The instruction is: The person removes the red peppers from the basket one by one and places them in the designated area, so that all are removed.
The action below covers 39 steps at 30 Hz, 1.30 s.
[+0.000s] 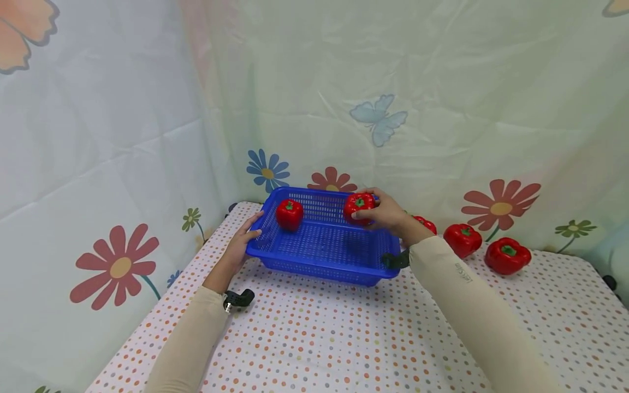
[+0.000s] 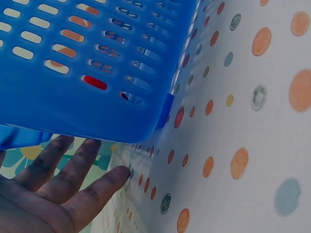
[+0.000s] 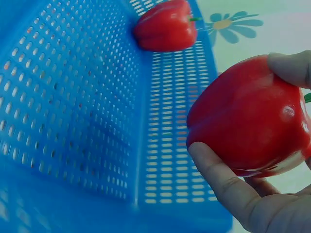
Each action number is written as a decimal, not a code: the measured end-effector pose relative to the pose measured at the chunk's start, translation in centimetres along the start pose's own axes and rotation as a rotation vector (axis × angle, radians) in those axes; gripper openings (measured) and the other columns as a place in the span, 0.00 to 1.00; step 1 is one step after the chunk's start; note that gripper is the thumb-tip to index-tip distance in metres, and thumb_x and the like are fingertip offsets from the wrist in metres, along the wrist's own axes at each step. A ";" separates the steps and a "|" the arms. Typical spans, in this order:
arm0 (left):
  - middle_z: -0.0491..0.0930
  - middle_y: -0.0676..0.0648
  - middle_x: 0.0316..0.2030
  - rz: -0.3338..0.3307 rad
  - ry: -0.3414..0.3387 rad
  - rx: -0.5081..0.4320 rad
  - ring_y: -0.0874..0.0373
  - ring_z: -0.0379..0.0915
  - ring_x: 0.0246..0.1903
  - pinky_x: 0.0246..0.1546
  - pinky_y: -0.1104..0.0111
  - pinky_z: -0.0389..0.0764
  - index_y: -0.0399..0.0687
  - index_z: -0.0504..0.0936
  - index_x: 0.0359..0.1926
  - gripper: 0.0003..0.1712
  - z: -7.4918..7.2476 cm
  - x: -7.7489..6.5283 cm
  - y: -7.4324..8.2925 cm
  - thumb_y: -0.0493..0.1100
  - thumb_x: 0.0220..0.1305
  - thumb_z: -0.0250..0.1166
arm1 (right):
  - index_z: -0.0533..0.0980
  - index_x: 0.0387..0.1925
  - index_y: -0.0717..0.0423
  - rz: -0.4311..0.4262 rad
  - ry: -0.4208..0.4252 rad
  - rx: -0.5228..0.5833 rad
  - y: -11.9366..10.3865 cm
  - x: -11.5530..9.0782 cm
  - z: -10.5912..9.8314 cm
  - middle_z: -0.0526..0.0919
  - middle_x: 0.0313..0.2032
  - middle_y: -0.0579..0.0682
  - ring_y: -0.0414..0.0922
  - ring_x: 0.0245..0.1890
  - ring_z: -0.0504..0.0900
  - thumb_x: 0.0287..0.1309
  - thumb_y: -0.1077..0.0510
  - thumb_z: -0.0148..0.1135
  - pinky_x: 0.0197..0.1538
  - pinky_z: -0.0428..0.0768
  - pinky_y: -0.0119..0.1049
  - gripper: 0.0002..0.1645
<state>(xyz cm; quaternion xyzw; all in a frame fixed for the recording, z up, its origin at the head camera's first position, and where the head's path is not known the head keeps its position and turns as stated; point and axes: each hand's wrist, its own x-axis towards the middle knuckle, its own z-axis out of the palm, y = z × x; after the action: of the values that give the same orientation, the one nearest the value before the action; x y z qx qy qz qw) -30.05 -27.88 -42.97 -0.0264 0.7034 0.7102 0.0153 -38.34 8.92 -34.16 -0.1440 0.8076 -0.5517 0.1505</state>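
My right hand (image 1: 388, 213) grips a red bell pepper (image 1: 359, 208) above the right part of a blue plastic basket (image 1: 314, 267). In the right wrist view, the fingers and thumb wrap around the held pepper (image 3: 248, 116). Another red bell pepper (image 1: 290, 215) stands inside the basket at its back left, stem up. My left hand (image 1: 238, 245) is at the basket's left end with its fingers extended. From the left wrist, those fingers (image 2: 73, 179) reach along the basket's rim (image 2: 97, 131); part of the hand is out of view there.
To the right of the basket, red bell peppers (image 1: 463, 240) lie on the dotted tablecloth (image 1: 314, 338), one partly hidden behind my right arm. Another pepper (image 1: 508, 255) sits farthest right. A flower-printed curtain (image 1: 417, 82) hangs behind and on the left.
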 end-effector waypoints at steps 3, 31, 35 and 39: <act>0.47 0.45 0.78 0.000 0.000 0.000 0.35 0.51 0.73 0.66 0.38 0.62 0.71 0.58 0.74 0.31 0.0 0.0 0.0 0.45 0.74 0.49 | 0.54 0.72 0.53 0.010 0.002 0.011 -0.1 -0.9 -0.9 0.59 0.68 0.67 0.67 0.66 0.64 0.58 0.61 0.68 0.55 0.78 0.59 0.46; 0.45 0.45 0.78 -0.008 -0.001 -0.001 0.35 0.51 0.73 0.66 0.40 0.63 0.72 0.57 0.75 0.31 -0.1 -0.4 0.2 0.46 0.75 0.48 | 0.45 0.75 0.53 0.051 0.032 -0.003 5.2 -11.9 -8.2 0.51 0.72 0.69 0.70 0.67 0.57 0.56 0.51 0.71 0.52 0.83 0.51 0.56; 0.45 0.45 0.78 -0.008 0.004 0.001 0.35 0.51 0.73 0.66 0.40 0.63 0.73 0.58 0.74 0.31 -0.1 -0.5 0.3 0.46 0.74 0.49 | 0.41 0.76 0.56 0.116 0.013 0.033 7.2 -12.2 -8.1 0.49 0.71 0.71 0.71 0.67 0.57 0.58 0.55 0.69 0.54 0.80 0.55 0.57; 0.45 0.44 0.78 -0.007 0.002 0.007 0.34 0.50 0.73 0.66 0.39 0.63 0.72 0.57 0.74 0.31 0.0 -0.5 0.3 0.46 0.74 0.49 | 0.39 0.77 0.56 0.202 0.011 0.039 9.1 -12.3 -7.8 0.47 0.71 0.71 0.71 0.68 0.55 0.58 0.54 0.69 0.55 0.80 0.56 0.59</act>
<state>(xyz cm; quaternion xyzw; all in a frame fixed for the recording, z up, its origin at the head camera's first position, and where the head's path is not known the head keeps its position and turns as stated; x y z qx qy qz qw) -29.58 -27.84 -42.65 -0.0297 0.7056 0.7077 0.0172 -30.83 23.64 -38.95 -0.0560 0.8079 -0.5502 0.2036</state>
